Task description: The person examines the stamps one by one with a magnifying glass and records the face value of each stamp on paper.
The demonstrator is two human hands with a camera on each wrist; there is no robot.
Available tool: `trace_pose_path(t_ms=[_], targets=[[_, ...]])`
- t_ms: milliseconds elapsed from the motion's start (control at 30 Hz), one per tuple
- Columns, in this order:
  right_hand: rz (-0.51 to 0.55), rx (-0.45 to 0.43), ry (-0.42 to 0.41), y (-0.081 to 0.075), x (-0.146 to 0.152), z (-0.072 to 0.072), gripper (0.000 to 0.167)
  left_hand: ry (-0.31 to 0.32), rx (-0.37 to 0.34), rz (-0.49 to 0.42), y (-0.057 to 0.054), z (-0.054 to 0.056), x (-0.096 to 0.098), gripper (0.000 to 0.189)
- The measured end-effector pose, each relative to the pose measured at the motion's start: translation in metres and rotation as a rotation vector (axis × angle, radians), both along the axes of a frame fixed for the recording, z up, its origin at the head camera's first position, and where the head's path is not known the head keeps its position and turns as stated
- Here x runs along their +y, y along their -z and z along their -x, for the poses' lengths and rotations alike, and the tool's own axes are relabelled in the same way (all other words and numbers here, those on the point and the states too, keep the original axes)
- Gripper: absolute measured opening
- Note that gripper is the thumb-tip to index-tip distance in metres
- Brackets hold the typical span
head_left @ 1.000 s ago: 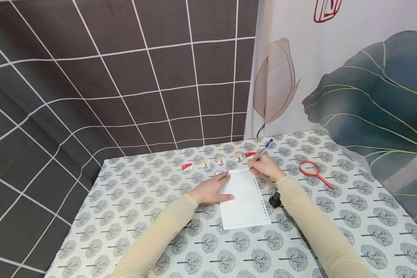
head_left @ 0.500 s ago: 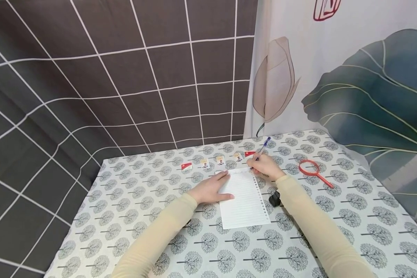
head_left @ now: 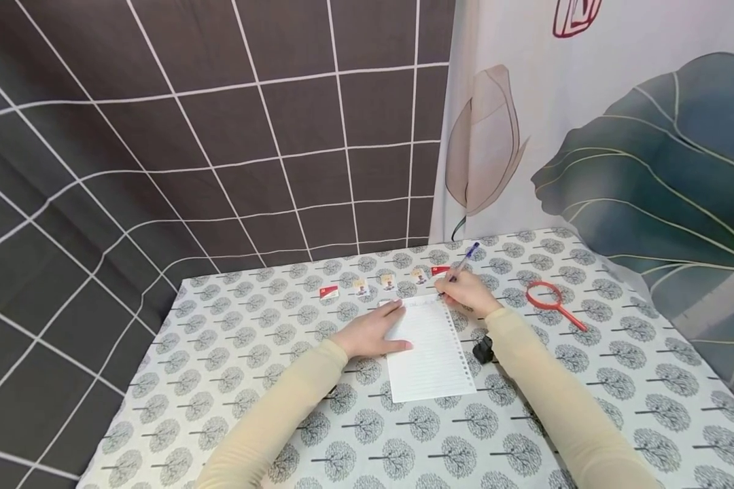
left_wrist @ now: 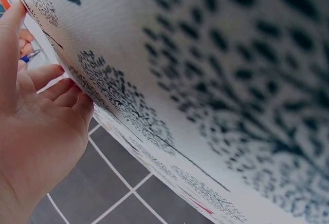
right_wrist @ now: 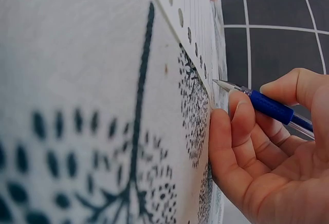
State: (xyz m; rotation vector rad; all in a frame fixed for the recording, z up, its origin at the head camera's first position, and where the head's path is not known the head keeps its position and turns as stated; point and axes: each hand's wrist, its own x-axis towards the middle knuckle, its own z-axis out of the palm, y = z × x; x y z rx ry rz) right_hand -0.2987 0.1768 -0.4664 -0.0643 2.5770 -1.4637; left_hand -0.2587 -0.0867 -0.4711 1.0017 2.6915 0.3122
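A sheet of lined paper [head_left: 431, 360] with punched holes down its right side lies on the patterned tablecloth. My left hand [head_left: 373, 333] rests on its left edge, thumb spread from the other fingers. At the top right corner, my right hand [head_left: 467, 293] pinches a blue pen [head_left: 472, 250]. The right wrist view shows the pen's blue grip [right_wrist: 271, 107] between thumb and fingers, its tip right by the paper's punched edge [right_wrist: 191, 44]. Faint handwriting shows along the top line of the sheet.
Beyond the paper lie several small cards: red-and-white ones [head_left: 328, 292] and picture cards [head_left: 388, 282]. A red magnifying glass [head_left: 553, 304] lies to the right. A black device [head_left: 482, 350] sits beneath my right wrist. Dark gridded cloth [head_left: 281, 136] hangs behind the table.
The pen has tilted slightly back and forth in my right hand, near the paper's top right. My left hand has stayed in place on the sheet.
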Motion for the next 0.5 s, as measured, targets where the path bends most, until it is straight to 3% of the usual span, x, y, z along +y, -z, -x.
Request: trace_pose_path(t_ms=[233, 500], targets=[[0.033, -0.001, -0.033, -0.0067, -0.0035, -0.002, 0.022, -0.004, 0.002, -0.004, -0.0023, 0.0017, -0.0011, 0.092], [0.043, -0.013, -0.028, -0.0029, -0.0014, -0.0045, 0.021, -0.007, -0.01, -0.013, -0.0014, -0.0013, -0.0008, 0.092]])
